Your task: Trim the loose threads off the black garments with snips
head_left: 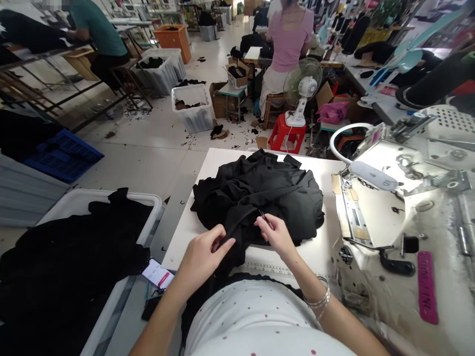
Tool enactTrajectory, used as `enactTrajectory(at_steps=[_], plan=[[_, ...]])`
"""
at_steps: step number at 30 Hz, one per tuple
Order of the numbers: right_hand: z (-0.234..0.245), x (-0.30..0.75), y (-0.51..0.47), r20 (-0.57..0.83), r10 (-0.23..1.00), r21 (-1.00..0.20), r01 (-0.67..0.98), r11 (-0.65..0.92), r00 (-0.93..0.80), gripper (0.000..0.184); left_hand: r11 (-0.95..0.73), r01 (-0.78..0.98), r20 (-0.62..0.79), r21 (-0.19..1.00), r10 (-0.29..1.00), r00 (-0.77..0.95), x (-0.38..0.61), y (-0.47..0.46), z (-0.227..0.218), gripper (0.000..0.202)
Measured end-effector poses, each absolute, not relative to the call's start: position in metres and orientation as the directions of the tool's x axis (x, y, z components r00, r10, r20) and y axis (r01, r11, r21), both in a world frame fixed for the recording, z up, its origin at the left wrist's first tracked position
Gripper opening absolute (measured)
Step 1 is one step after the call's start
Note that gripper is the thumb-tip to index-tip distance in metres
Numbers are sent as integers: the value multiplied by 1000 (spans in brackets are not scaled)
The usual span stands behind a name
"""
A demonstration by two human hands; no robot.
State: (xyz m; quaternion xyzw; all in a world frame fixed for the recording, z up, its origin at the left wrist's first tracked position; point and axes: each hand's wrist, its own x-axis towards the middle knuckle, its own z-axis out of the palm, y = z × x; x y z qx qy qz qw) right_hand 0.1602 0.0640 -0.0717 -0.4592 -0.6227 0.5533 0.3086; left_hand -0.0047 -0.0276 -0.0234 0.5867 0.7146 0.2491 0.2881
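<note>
So my right hand is mostly closed, thumb and fingers pinching a small dark tool, too small to make out properly. It's right over the near side of the black cloth, but I can't tell if the tip actually touches it. My left hand is just left of that, half curled, thumb and index finger apart. The other fingers are tucked out of sight, so can't tell if they've got any fabric.

The cloth itself is a big crumpled heap in the middle of my white tabletop, with a fold hanging down between my hands toward my lap. There's a ruler strip along the near edge, and a couple of bracelets on my right wrist.

To my right sits the sewing machine, with a pale lamp on a bent neck and a pink label on its body. On my left there's a white bin piled with more black fabric. Further out: a blue crate, a fan up on a red stool, a person in a pink top and another in green, plus scraps all over the floor.
</note>
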Motion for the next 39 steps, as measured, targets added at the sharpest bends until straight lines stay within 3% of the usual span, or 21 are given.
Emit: enactTrajectory(at_steps=[4,6,8,10,12,15,17,19,22,25,28,30,33,36,39], plan=[[-59,150,54,-136,800,-991,87,-105,-584,28,66,675,72,735,982,-175,-5,-16,-29,21],[-59,150,54,-126,826,-991,107,-80,-550,22,125,689,186,713,915,-359,-26,-10,-29,15],[-63,153,56,-133,867,-984,169,-57,-481,18,256,659,272,707,762,-587,-53,-5,-29,16],[-69,160,59,-122,894,-975,222,-26,-430,17,335,581,227,742,690,-688,-74,-4,-32,24],[-74,166,61,-94,916,-964,265,14,-390,17,373,543,37,752,799,-600,-80,-6,-41,26],[-75,170,66,-30,942,-932,349,95,-335,16,365,623,-215,692,928,-305,-62,-7,-66,31],[-73,166,71,20,943,-893,417,167,-334,23,345,689,-205,637,938,-280,-44,-6,-86,42],[-69,157,77,66,930,-844,477,246,-362,31,371,726,-111,580,918,-380,-30,-2,-101,51],[-64,137,87,115,892,-752,549,366,-438,40,420,747,-69,515,889,-452,-22,4,-108,45],[-60,120,95,140,811,-614,593,522,-568,38,349,770,-170,534,936,-307,-23,2,-92,17],[-54,119,99,129,793,-591,596,544,-595,10,154,706,-193,692,981,-25,-28,-7,-59,13],[-46,130,99,123,852,-731,533,425,-509,13,99,616,-193,781,977,89,-31,-14,-35,18],[-31,159,88,107,967,-955,245,164,-231,23,96,538,-127,838,992,20,-36,-21,-6,21],[-23,192,64,39,991,-999,-19,42,128,26,42,537,-6,842,998,-69,-37,-23,10,17],[-28,219,33,45,944,-999,19,40,326,25,-47,607,36,793,999,29,-29,-25,16,12]])
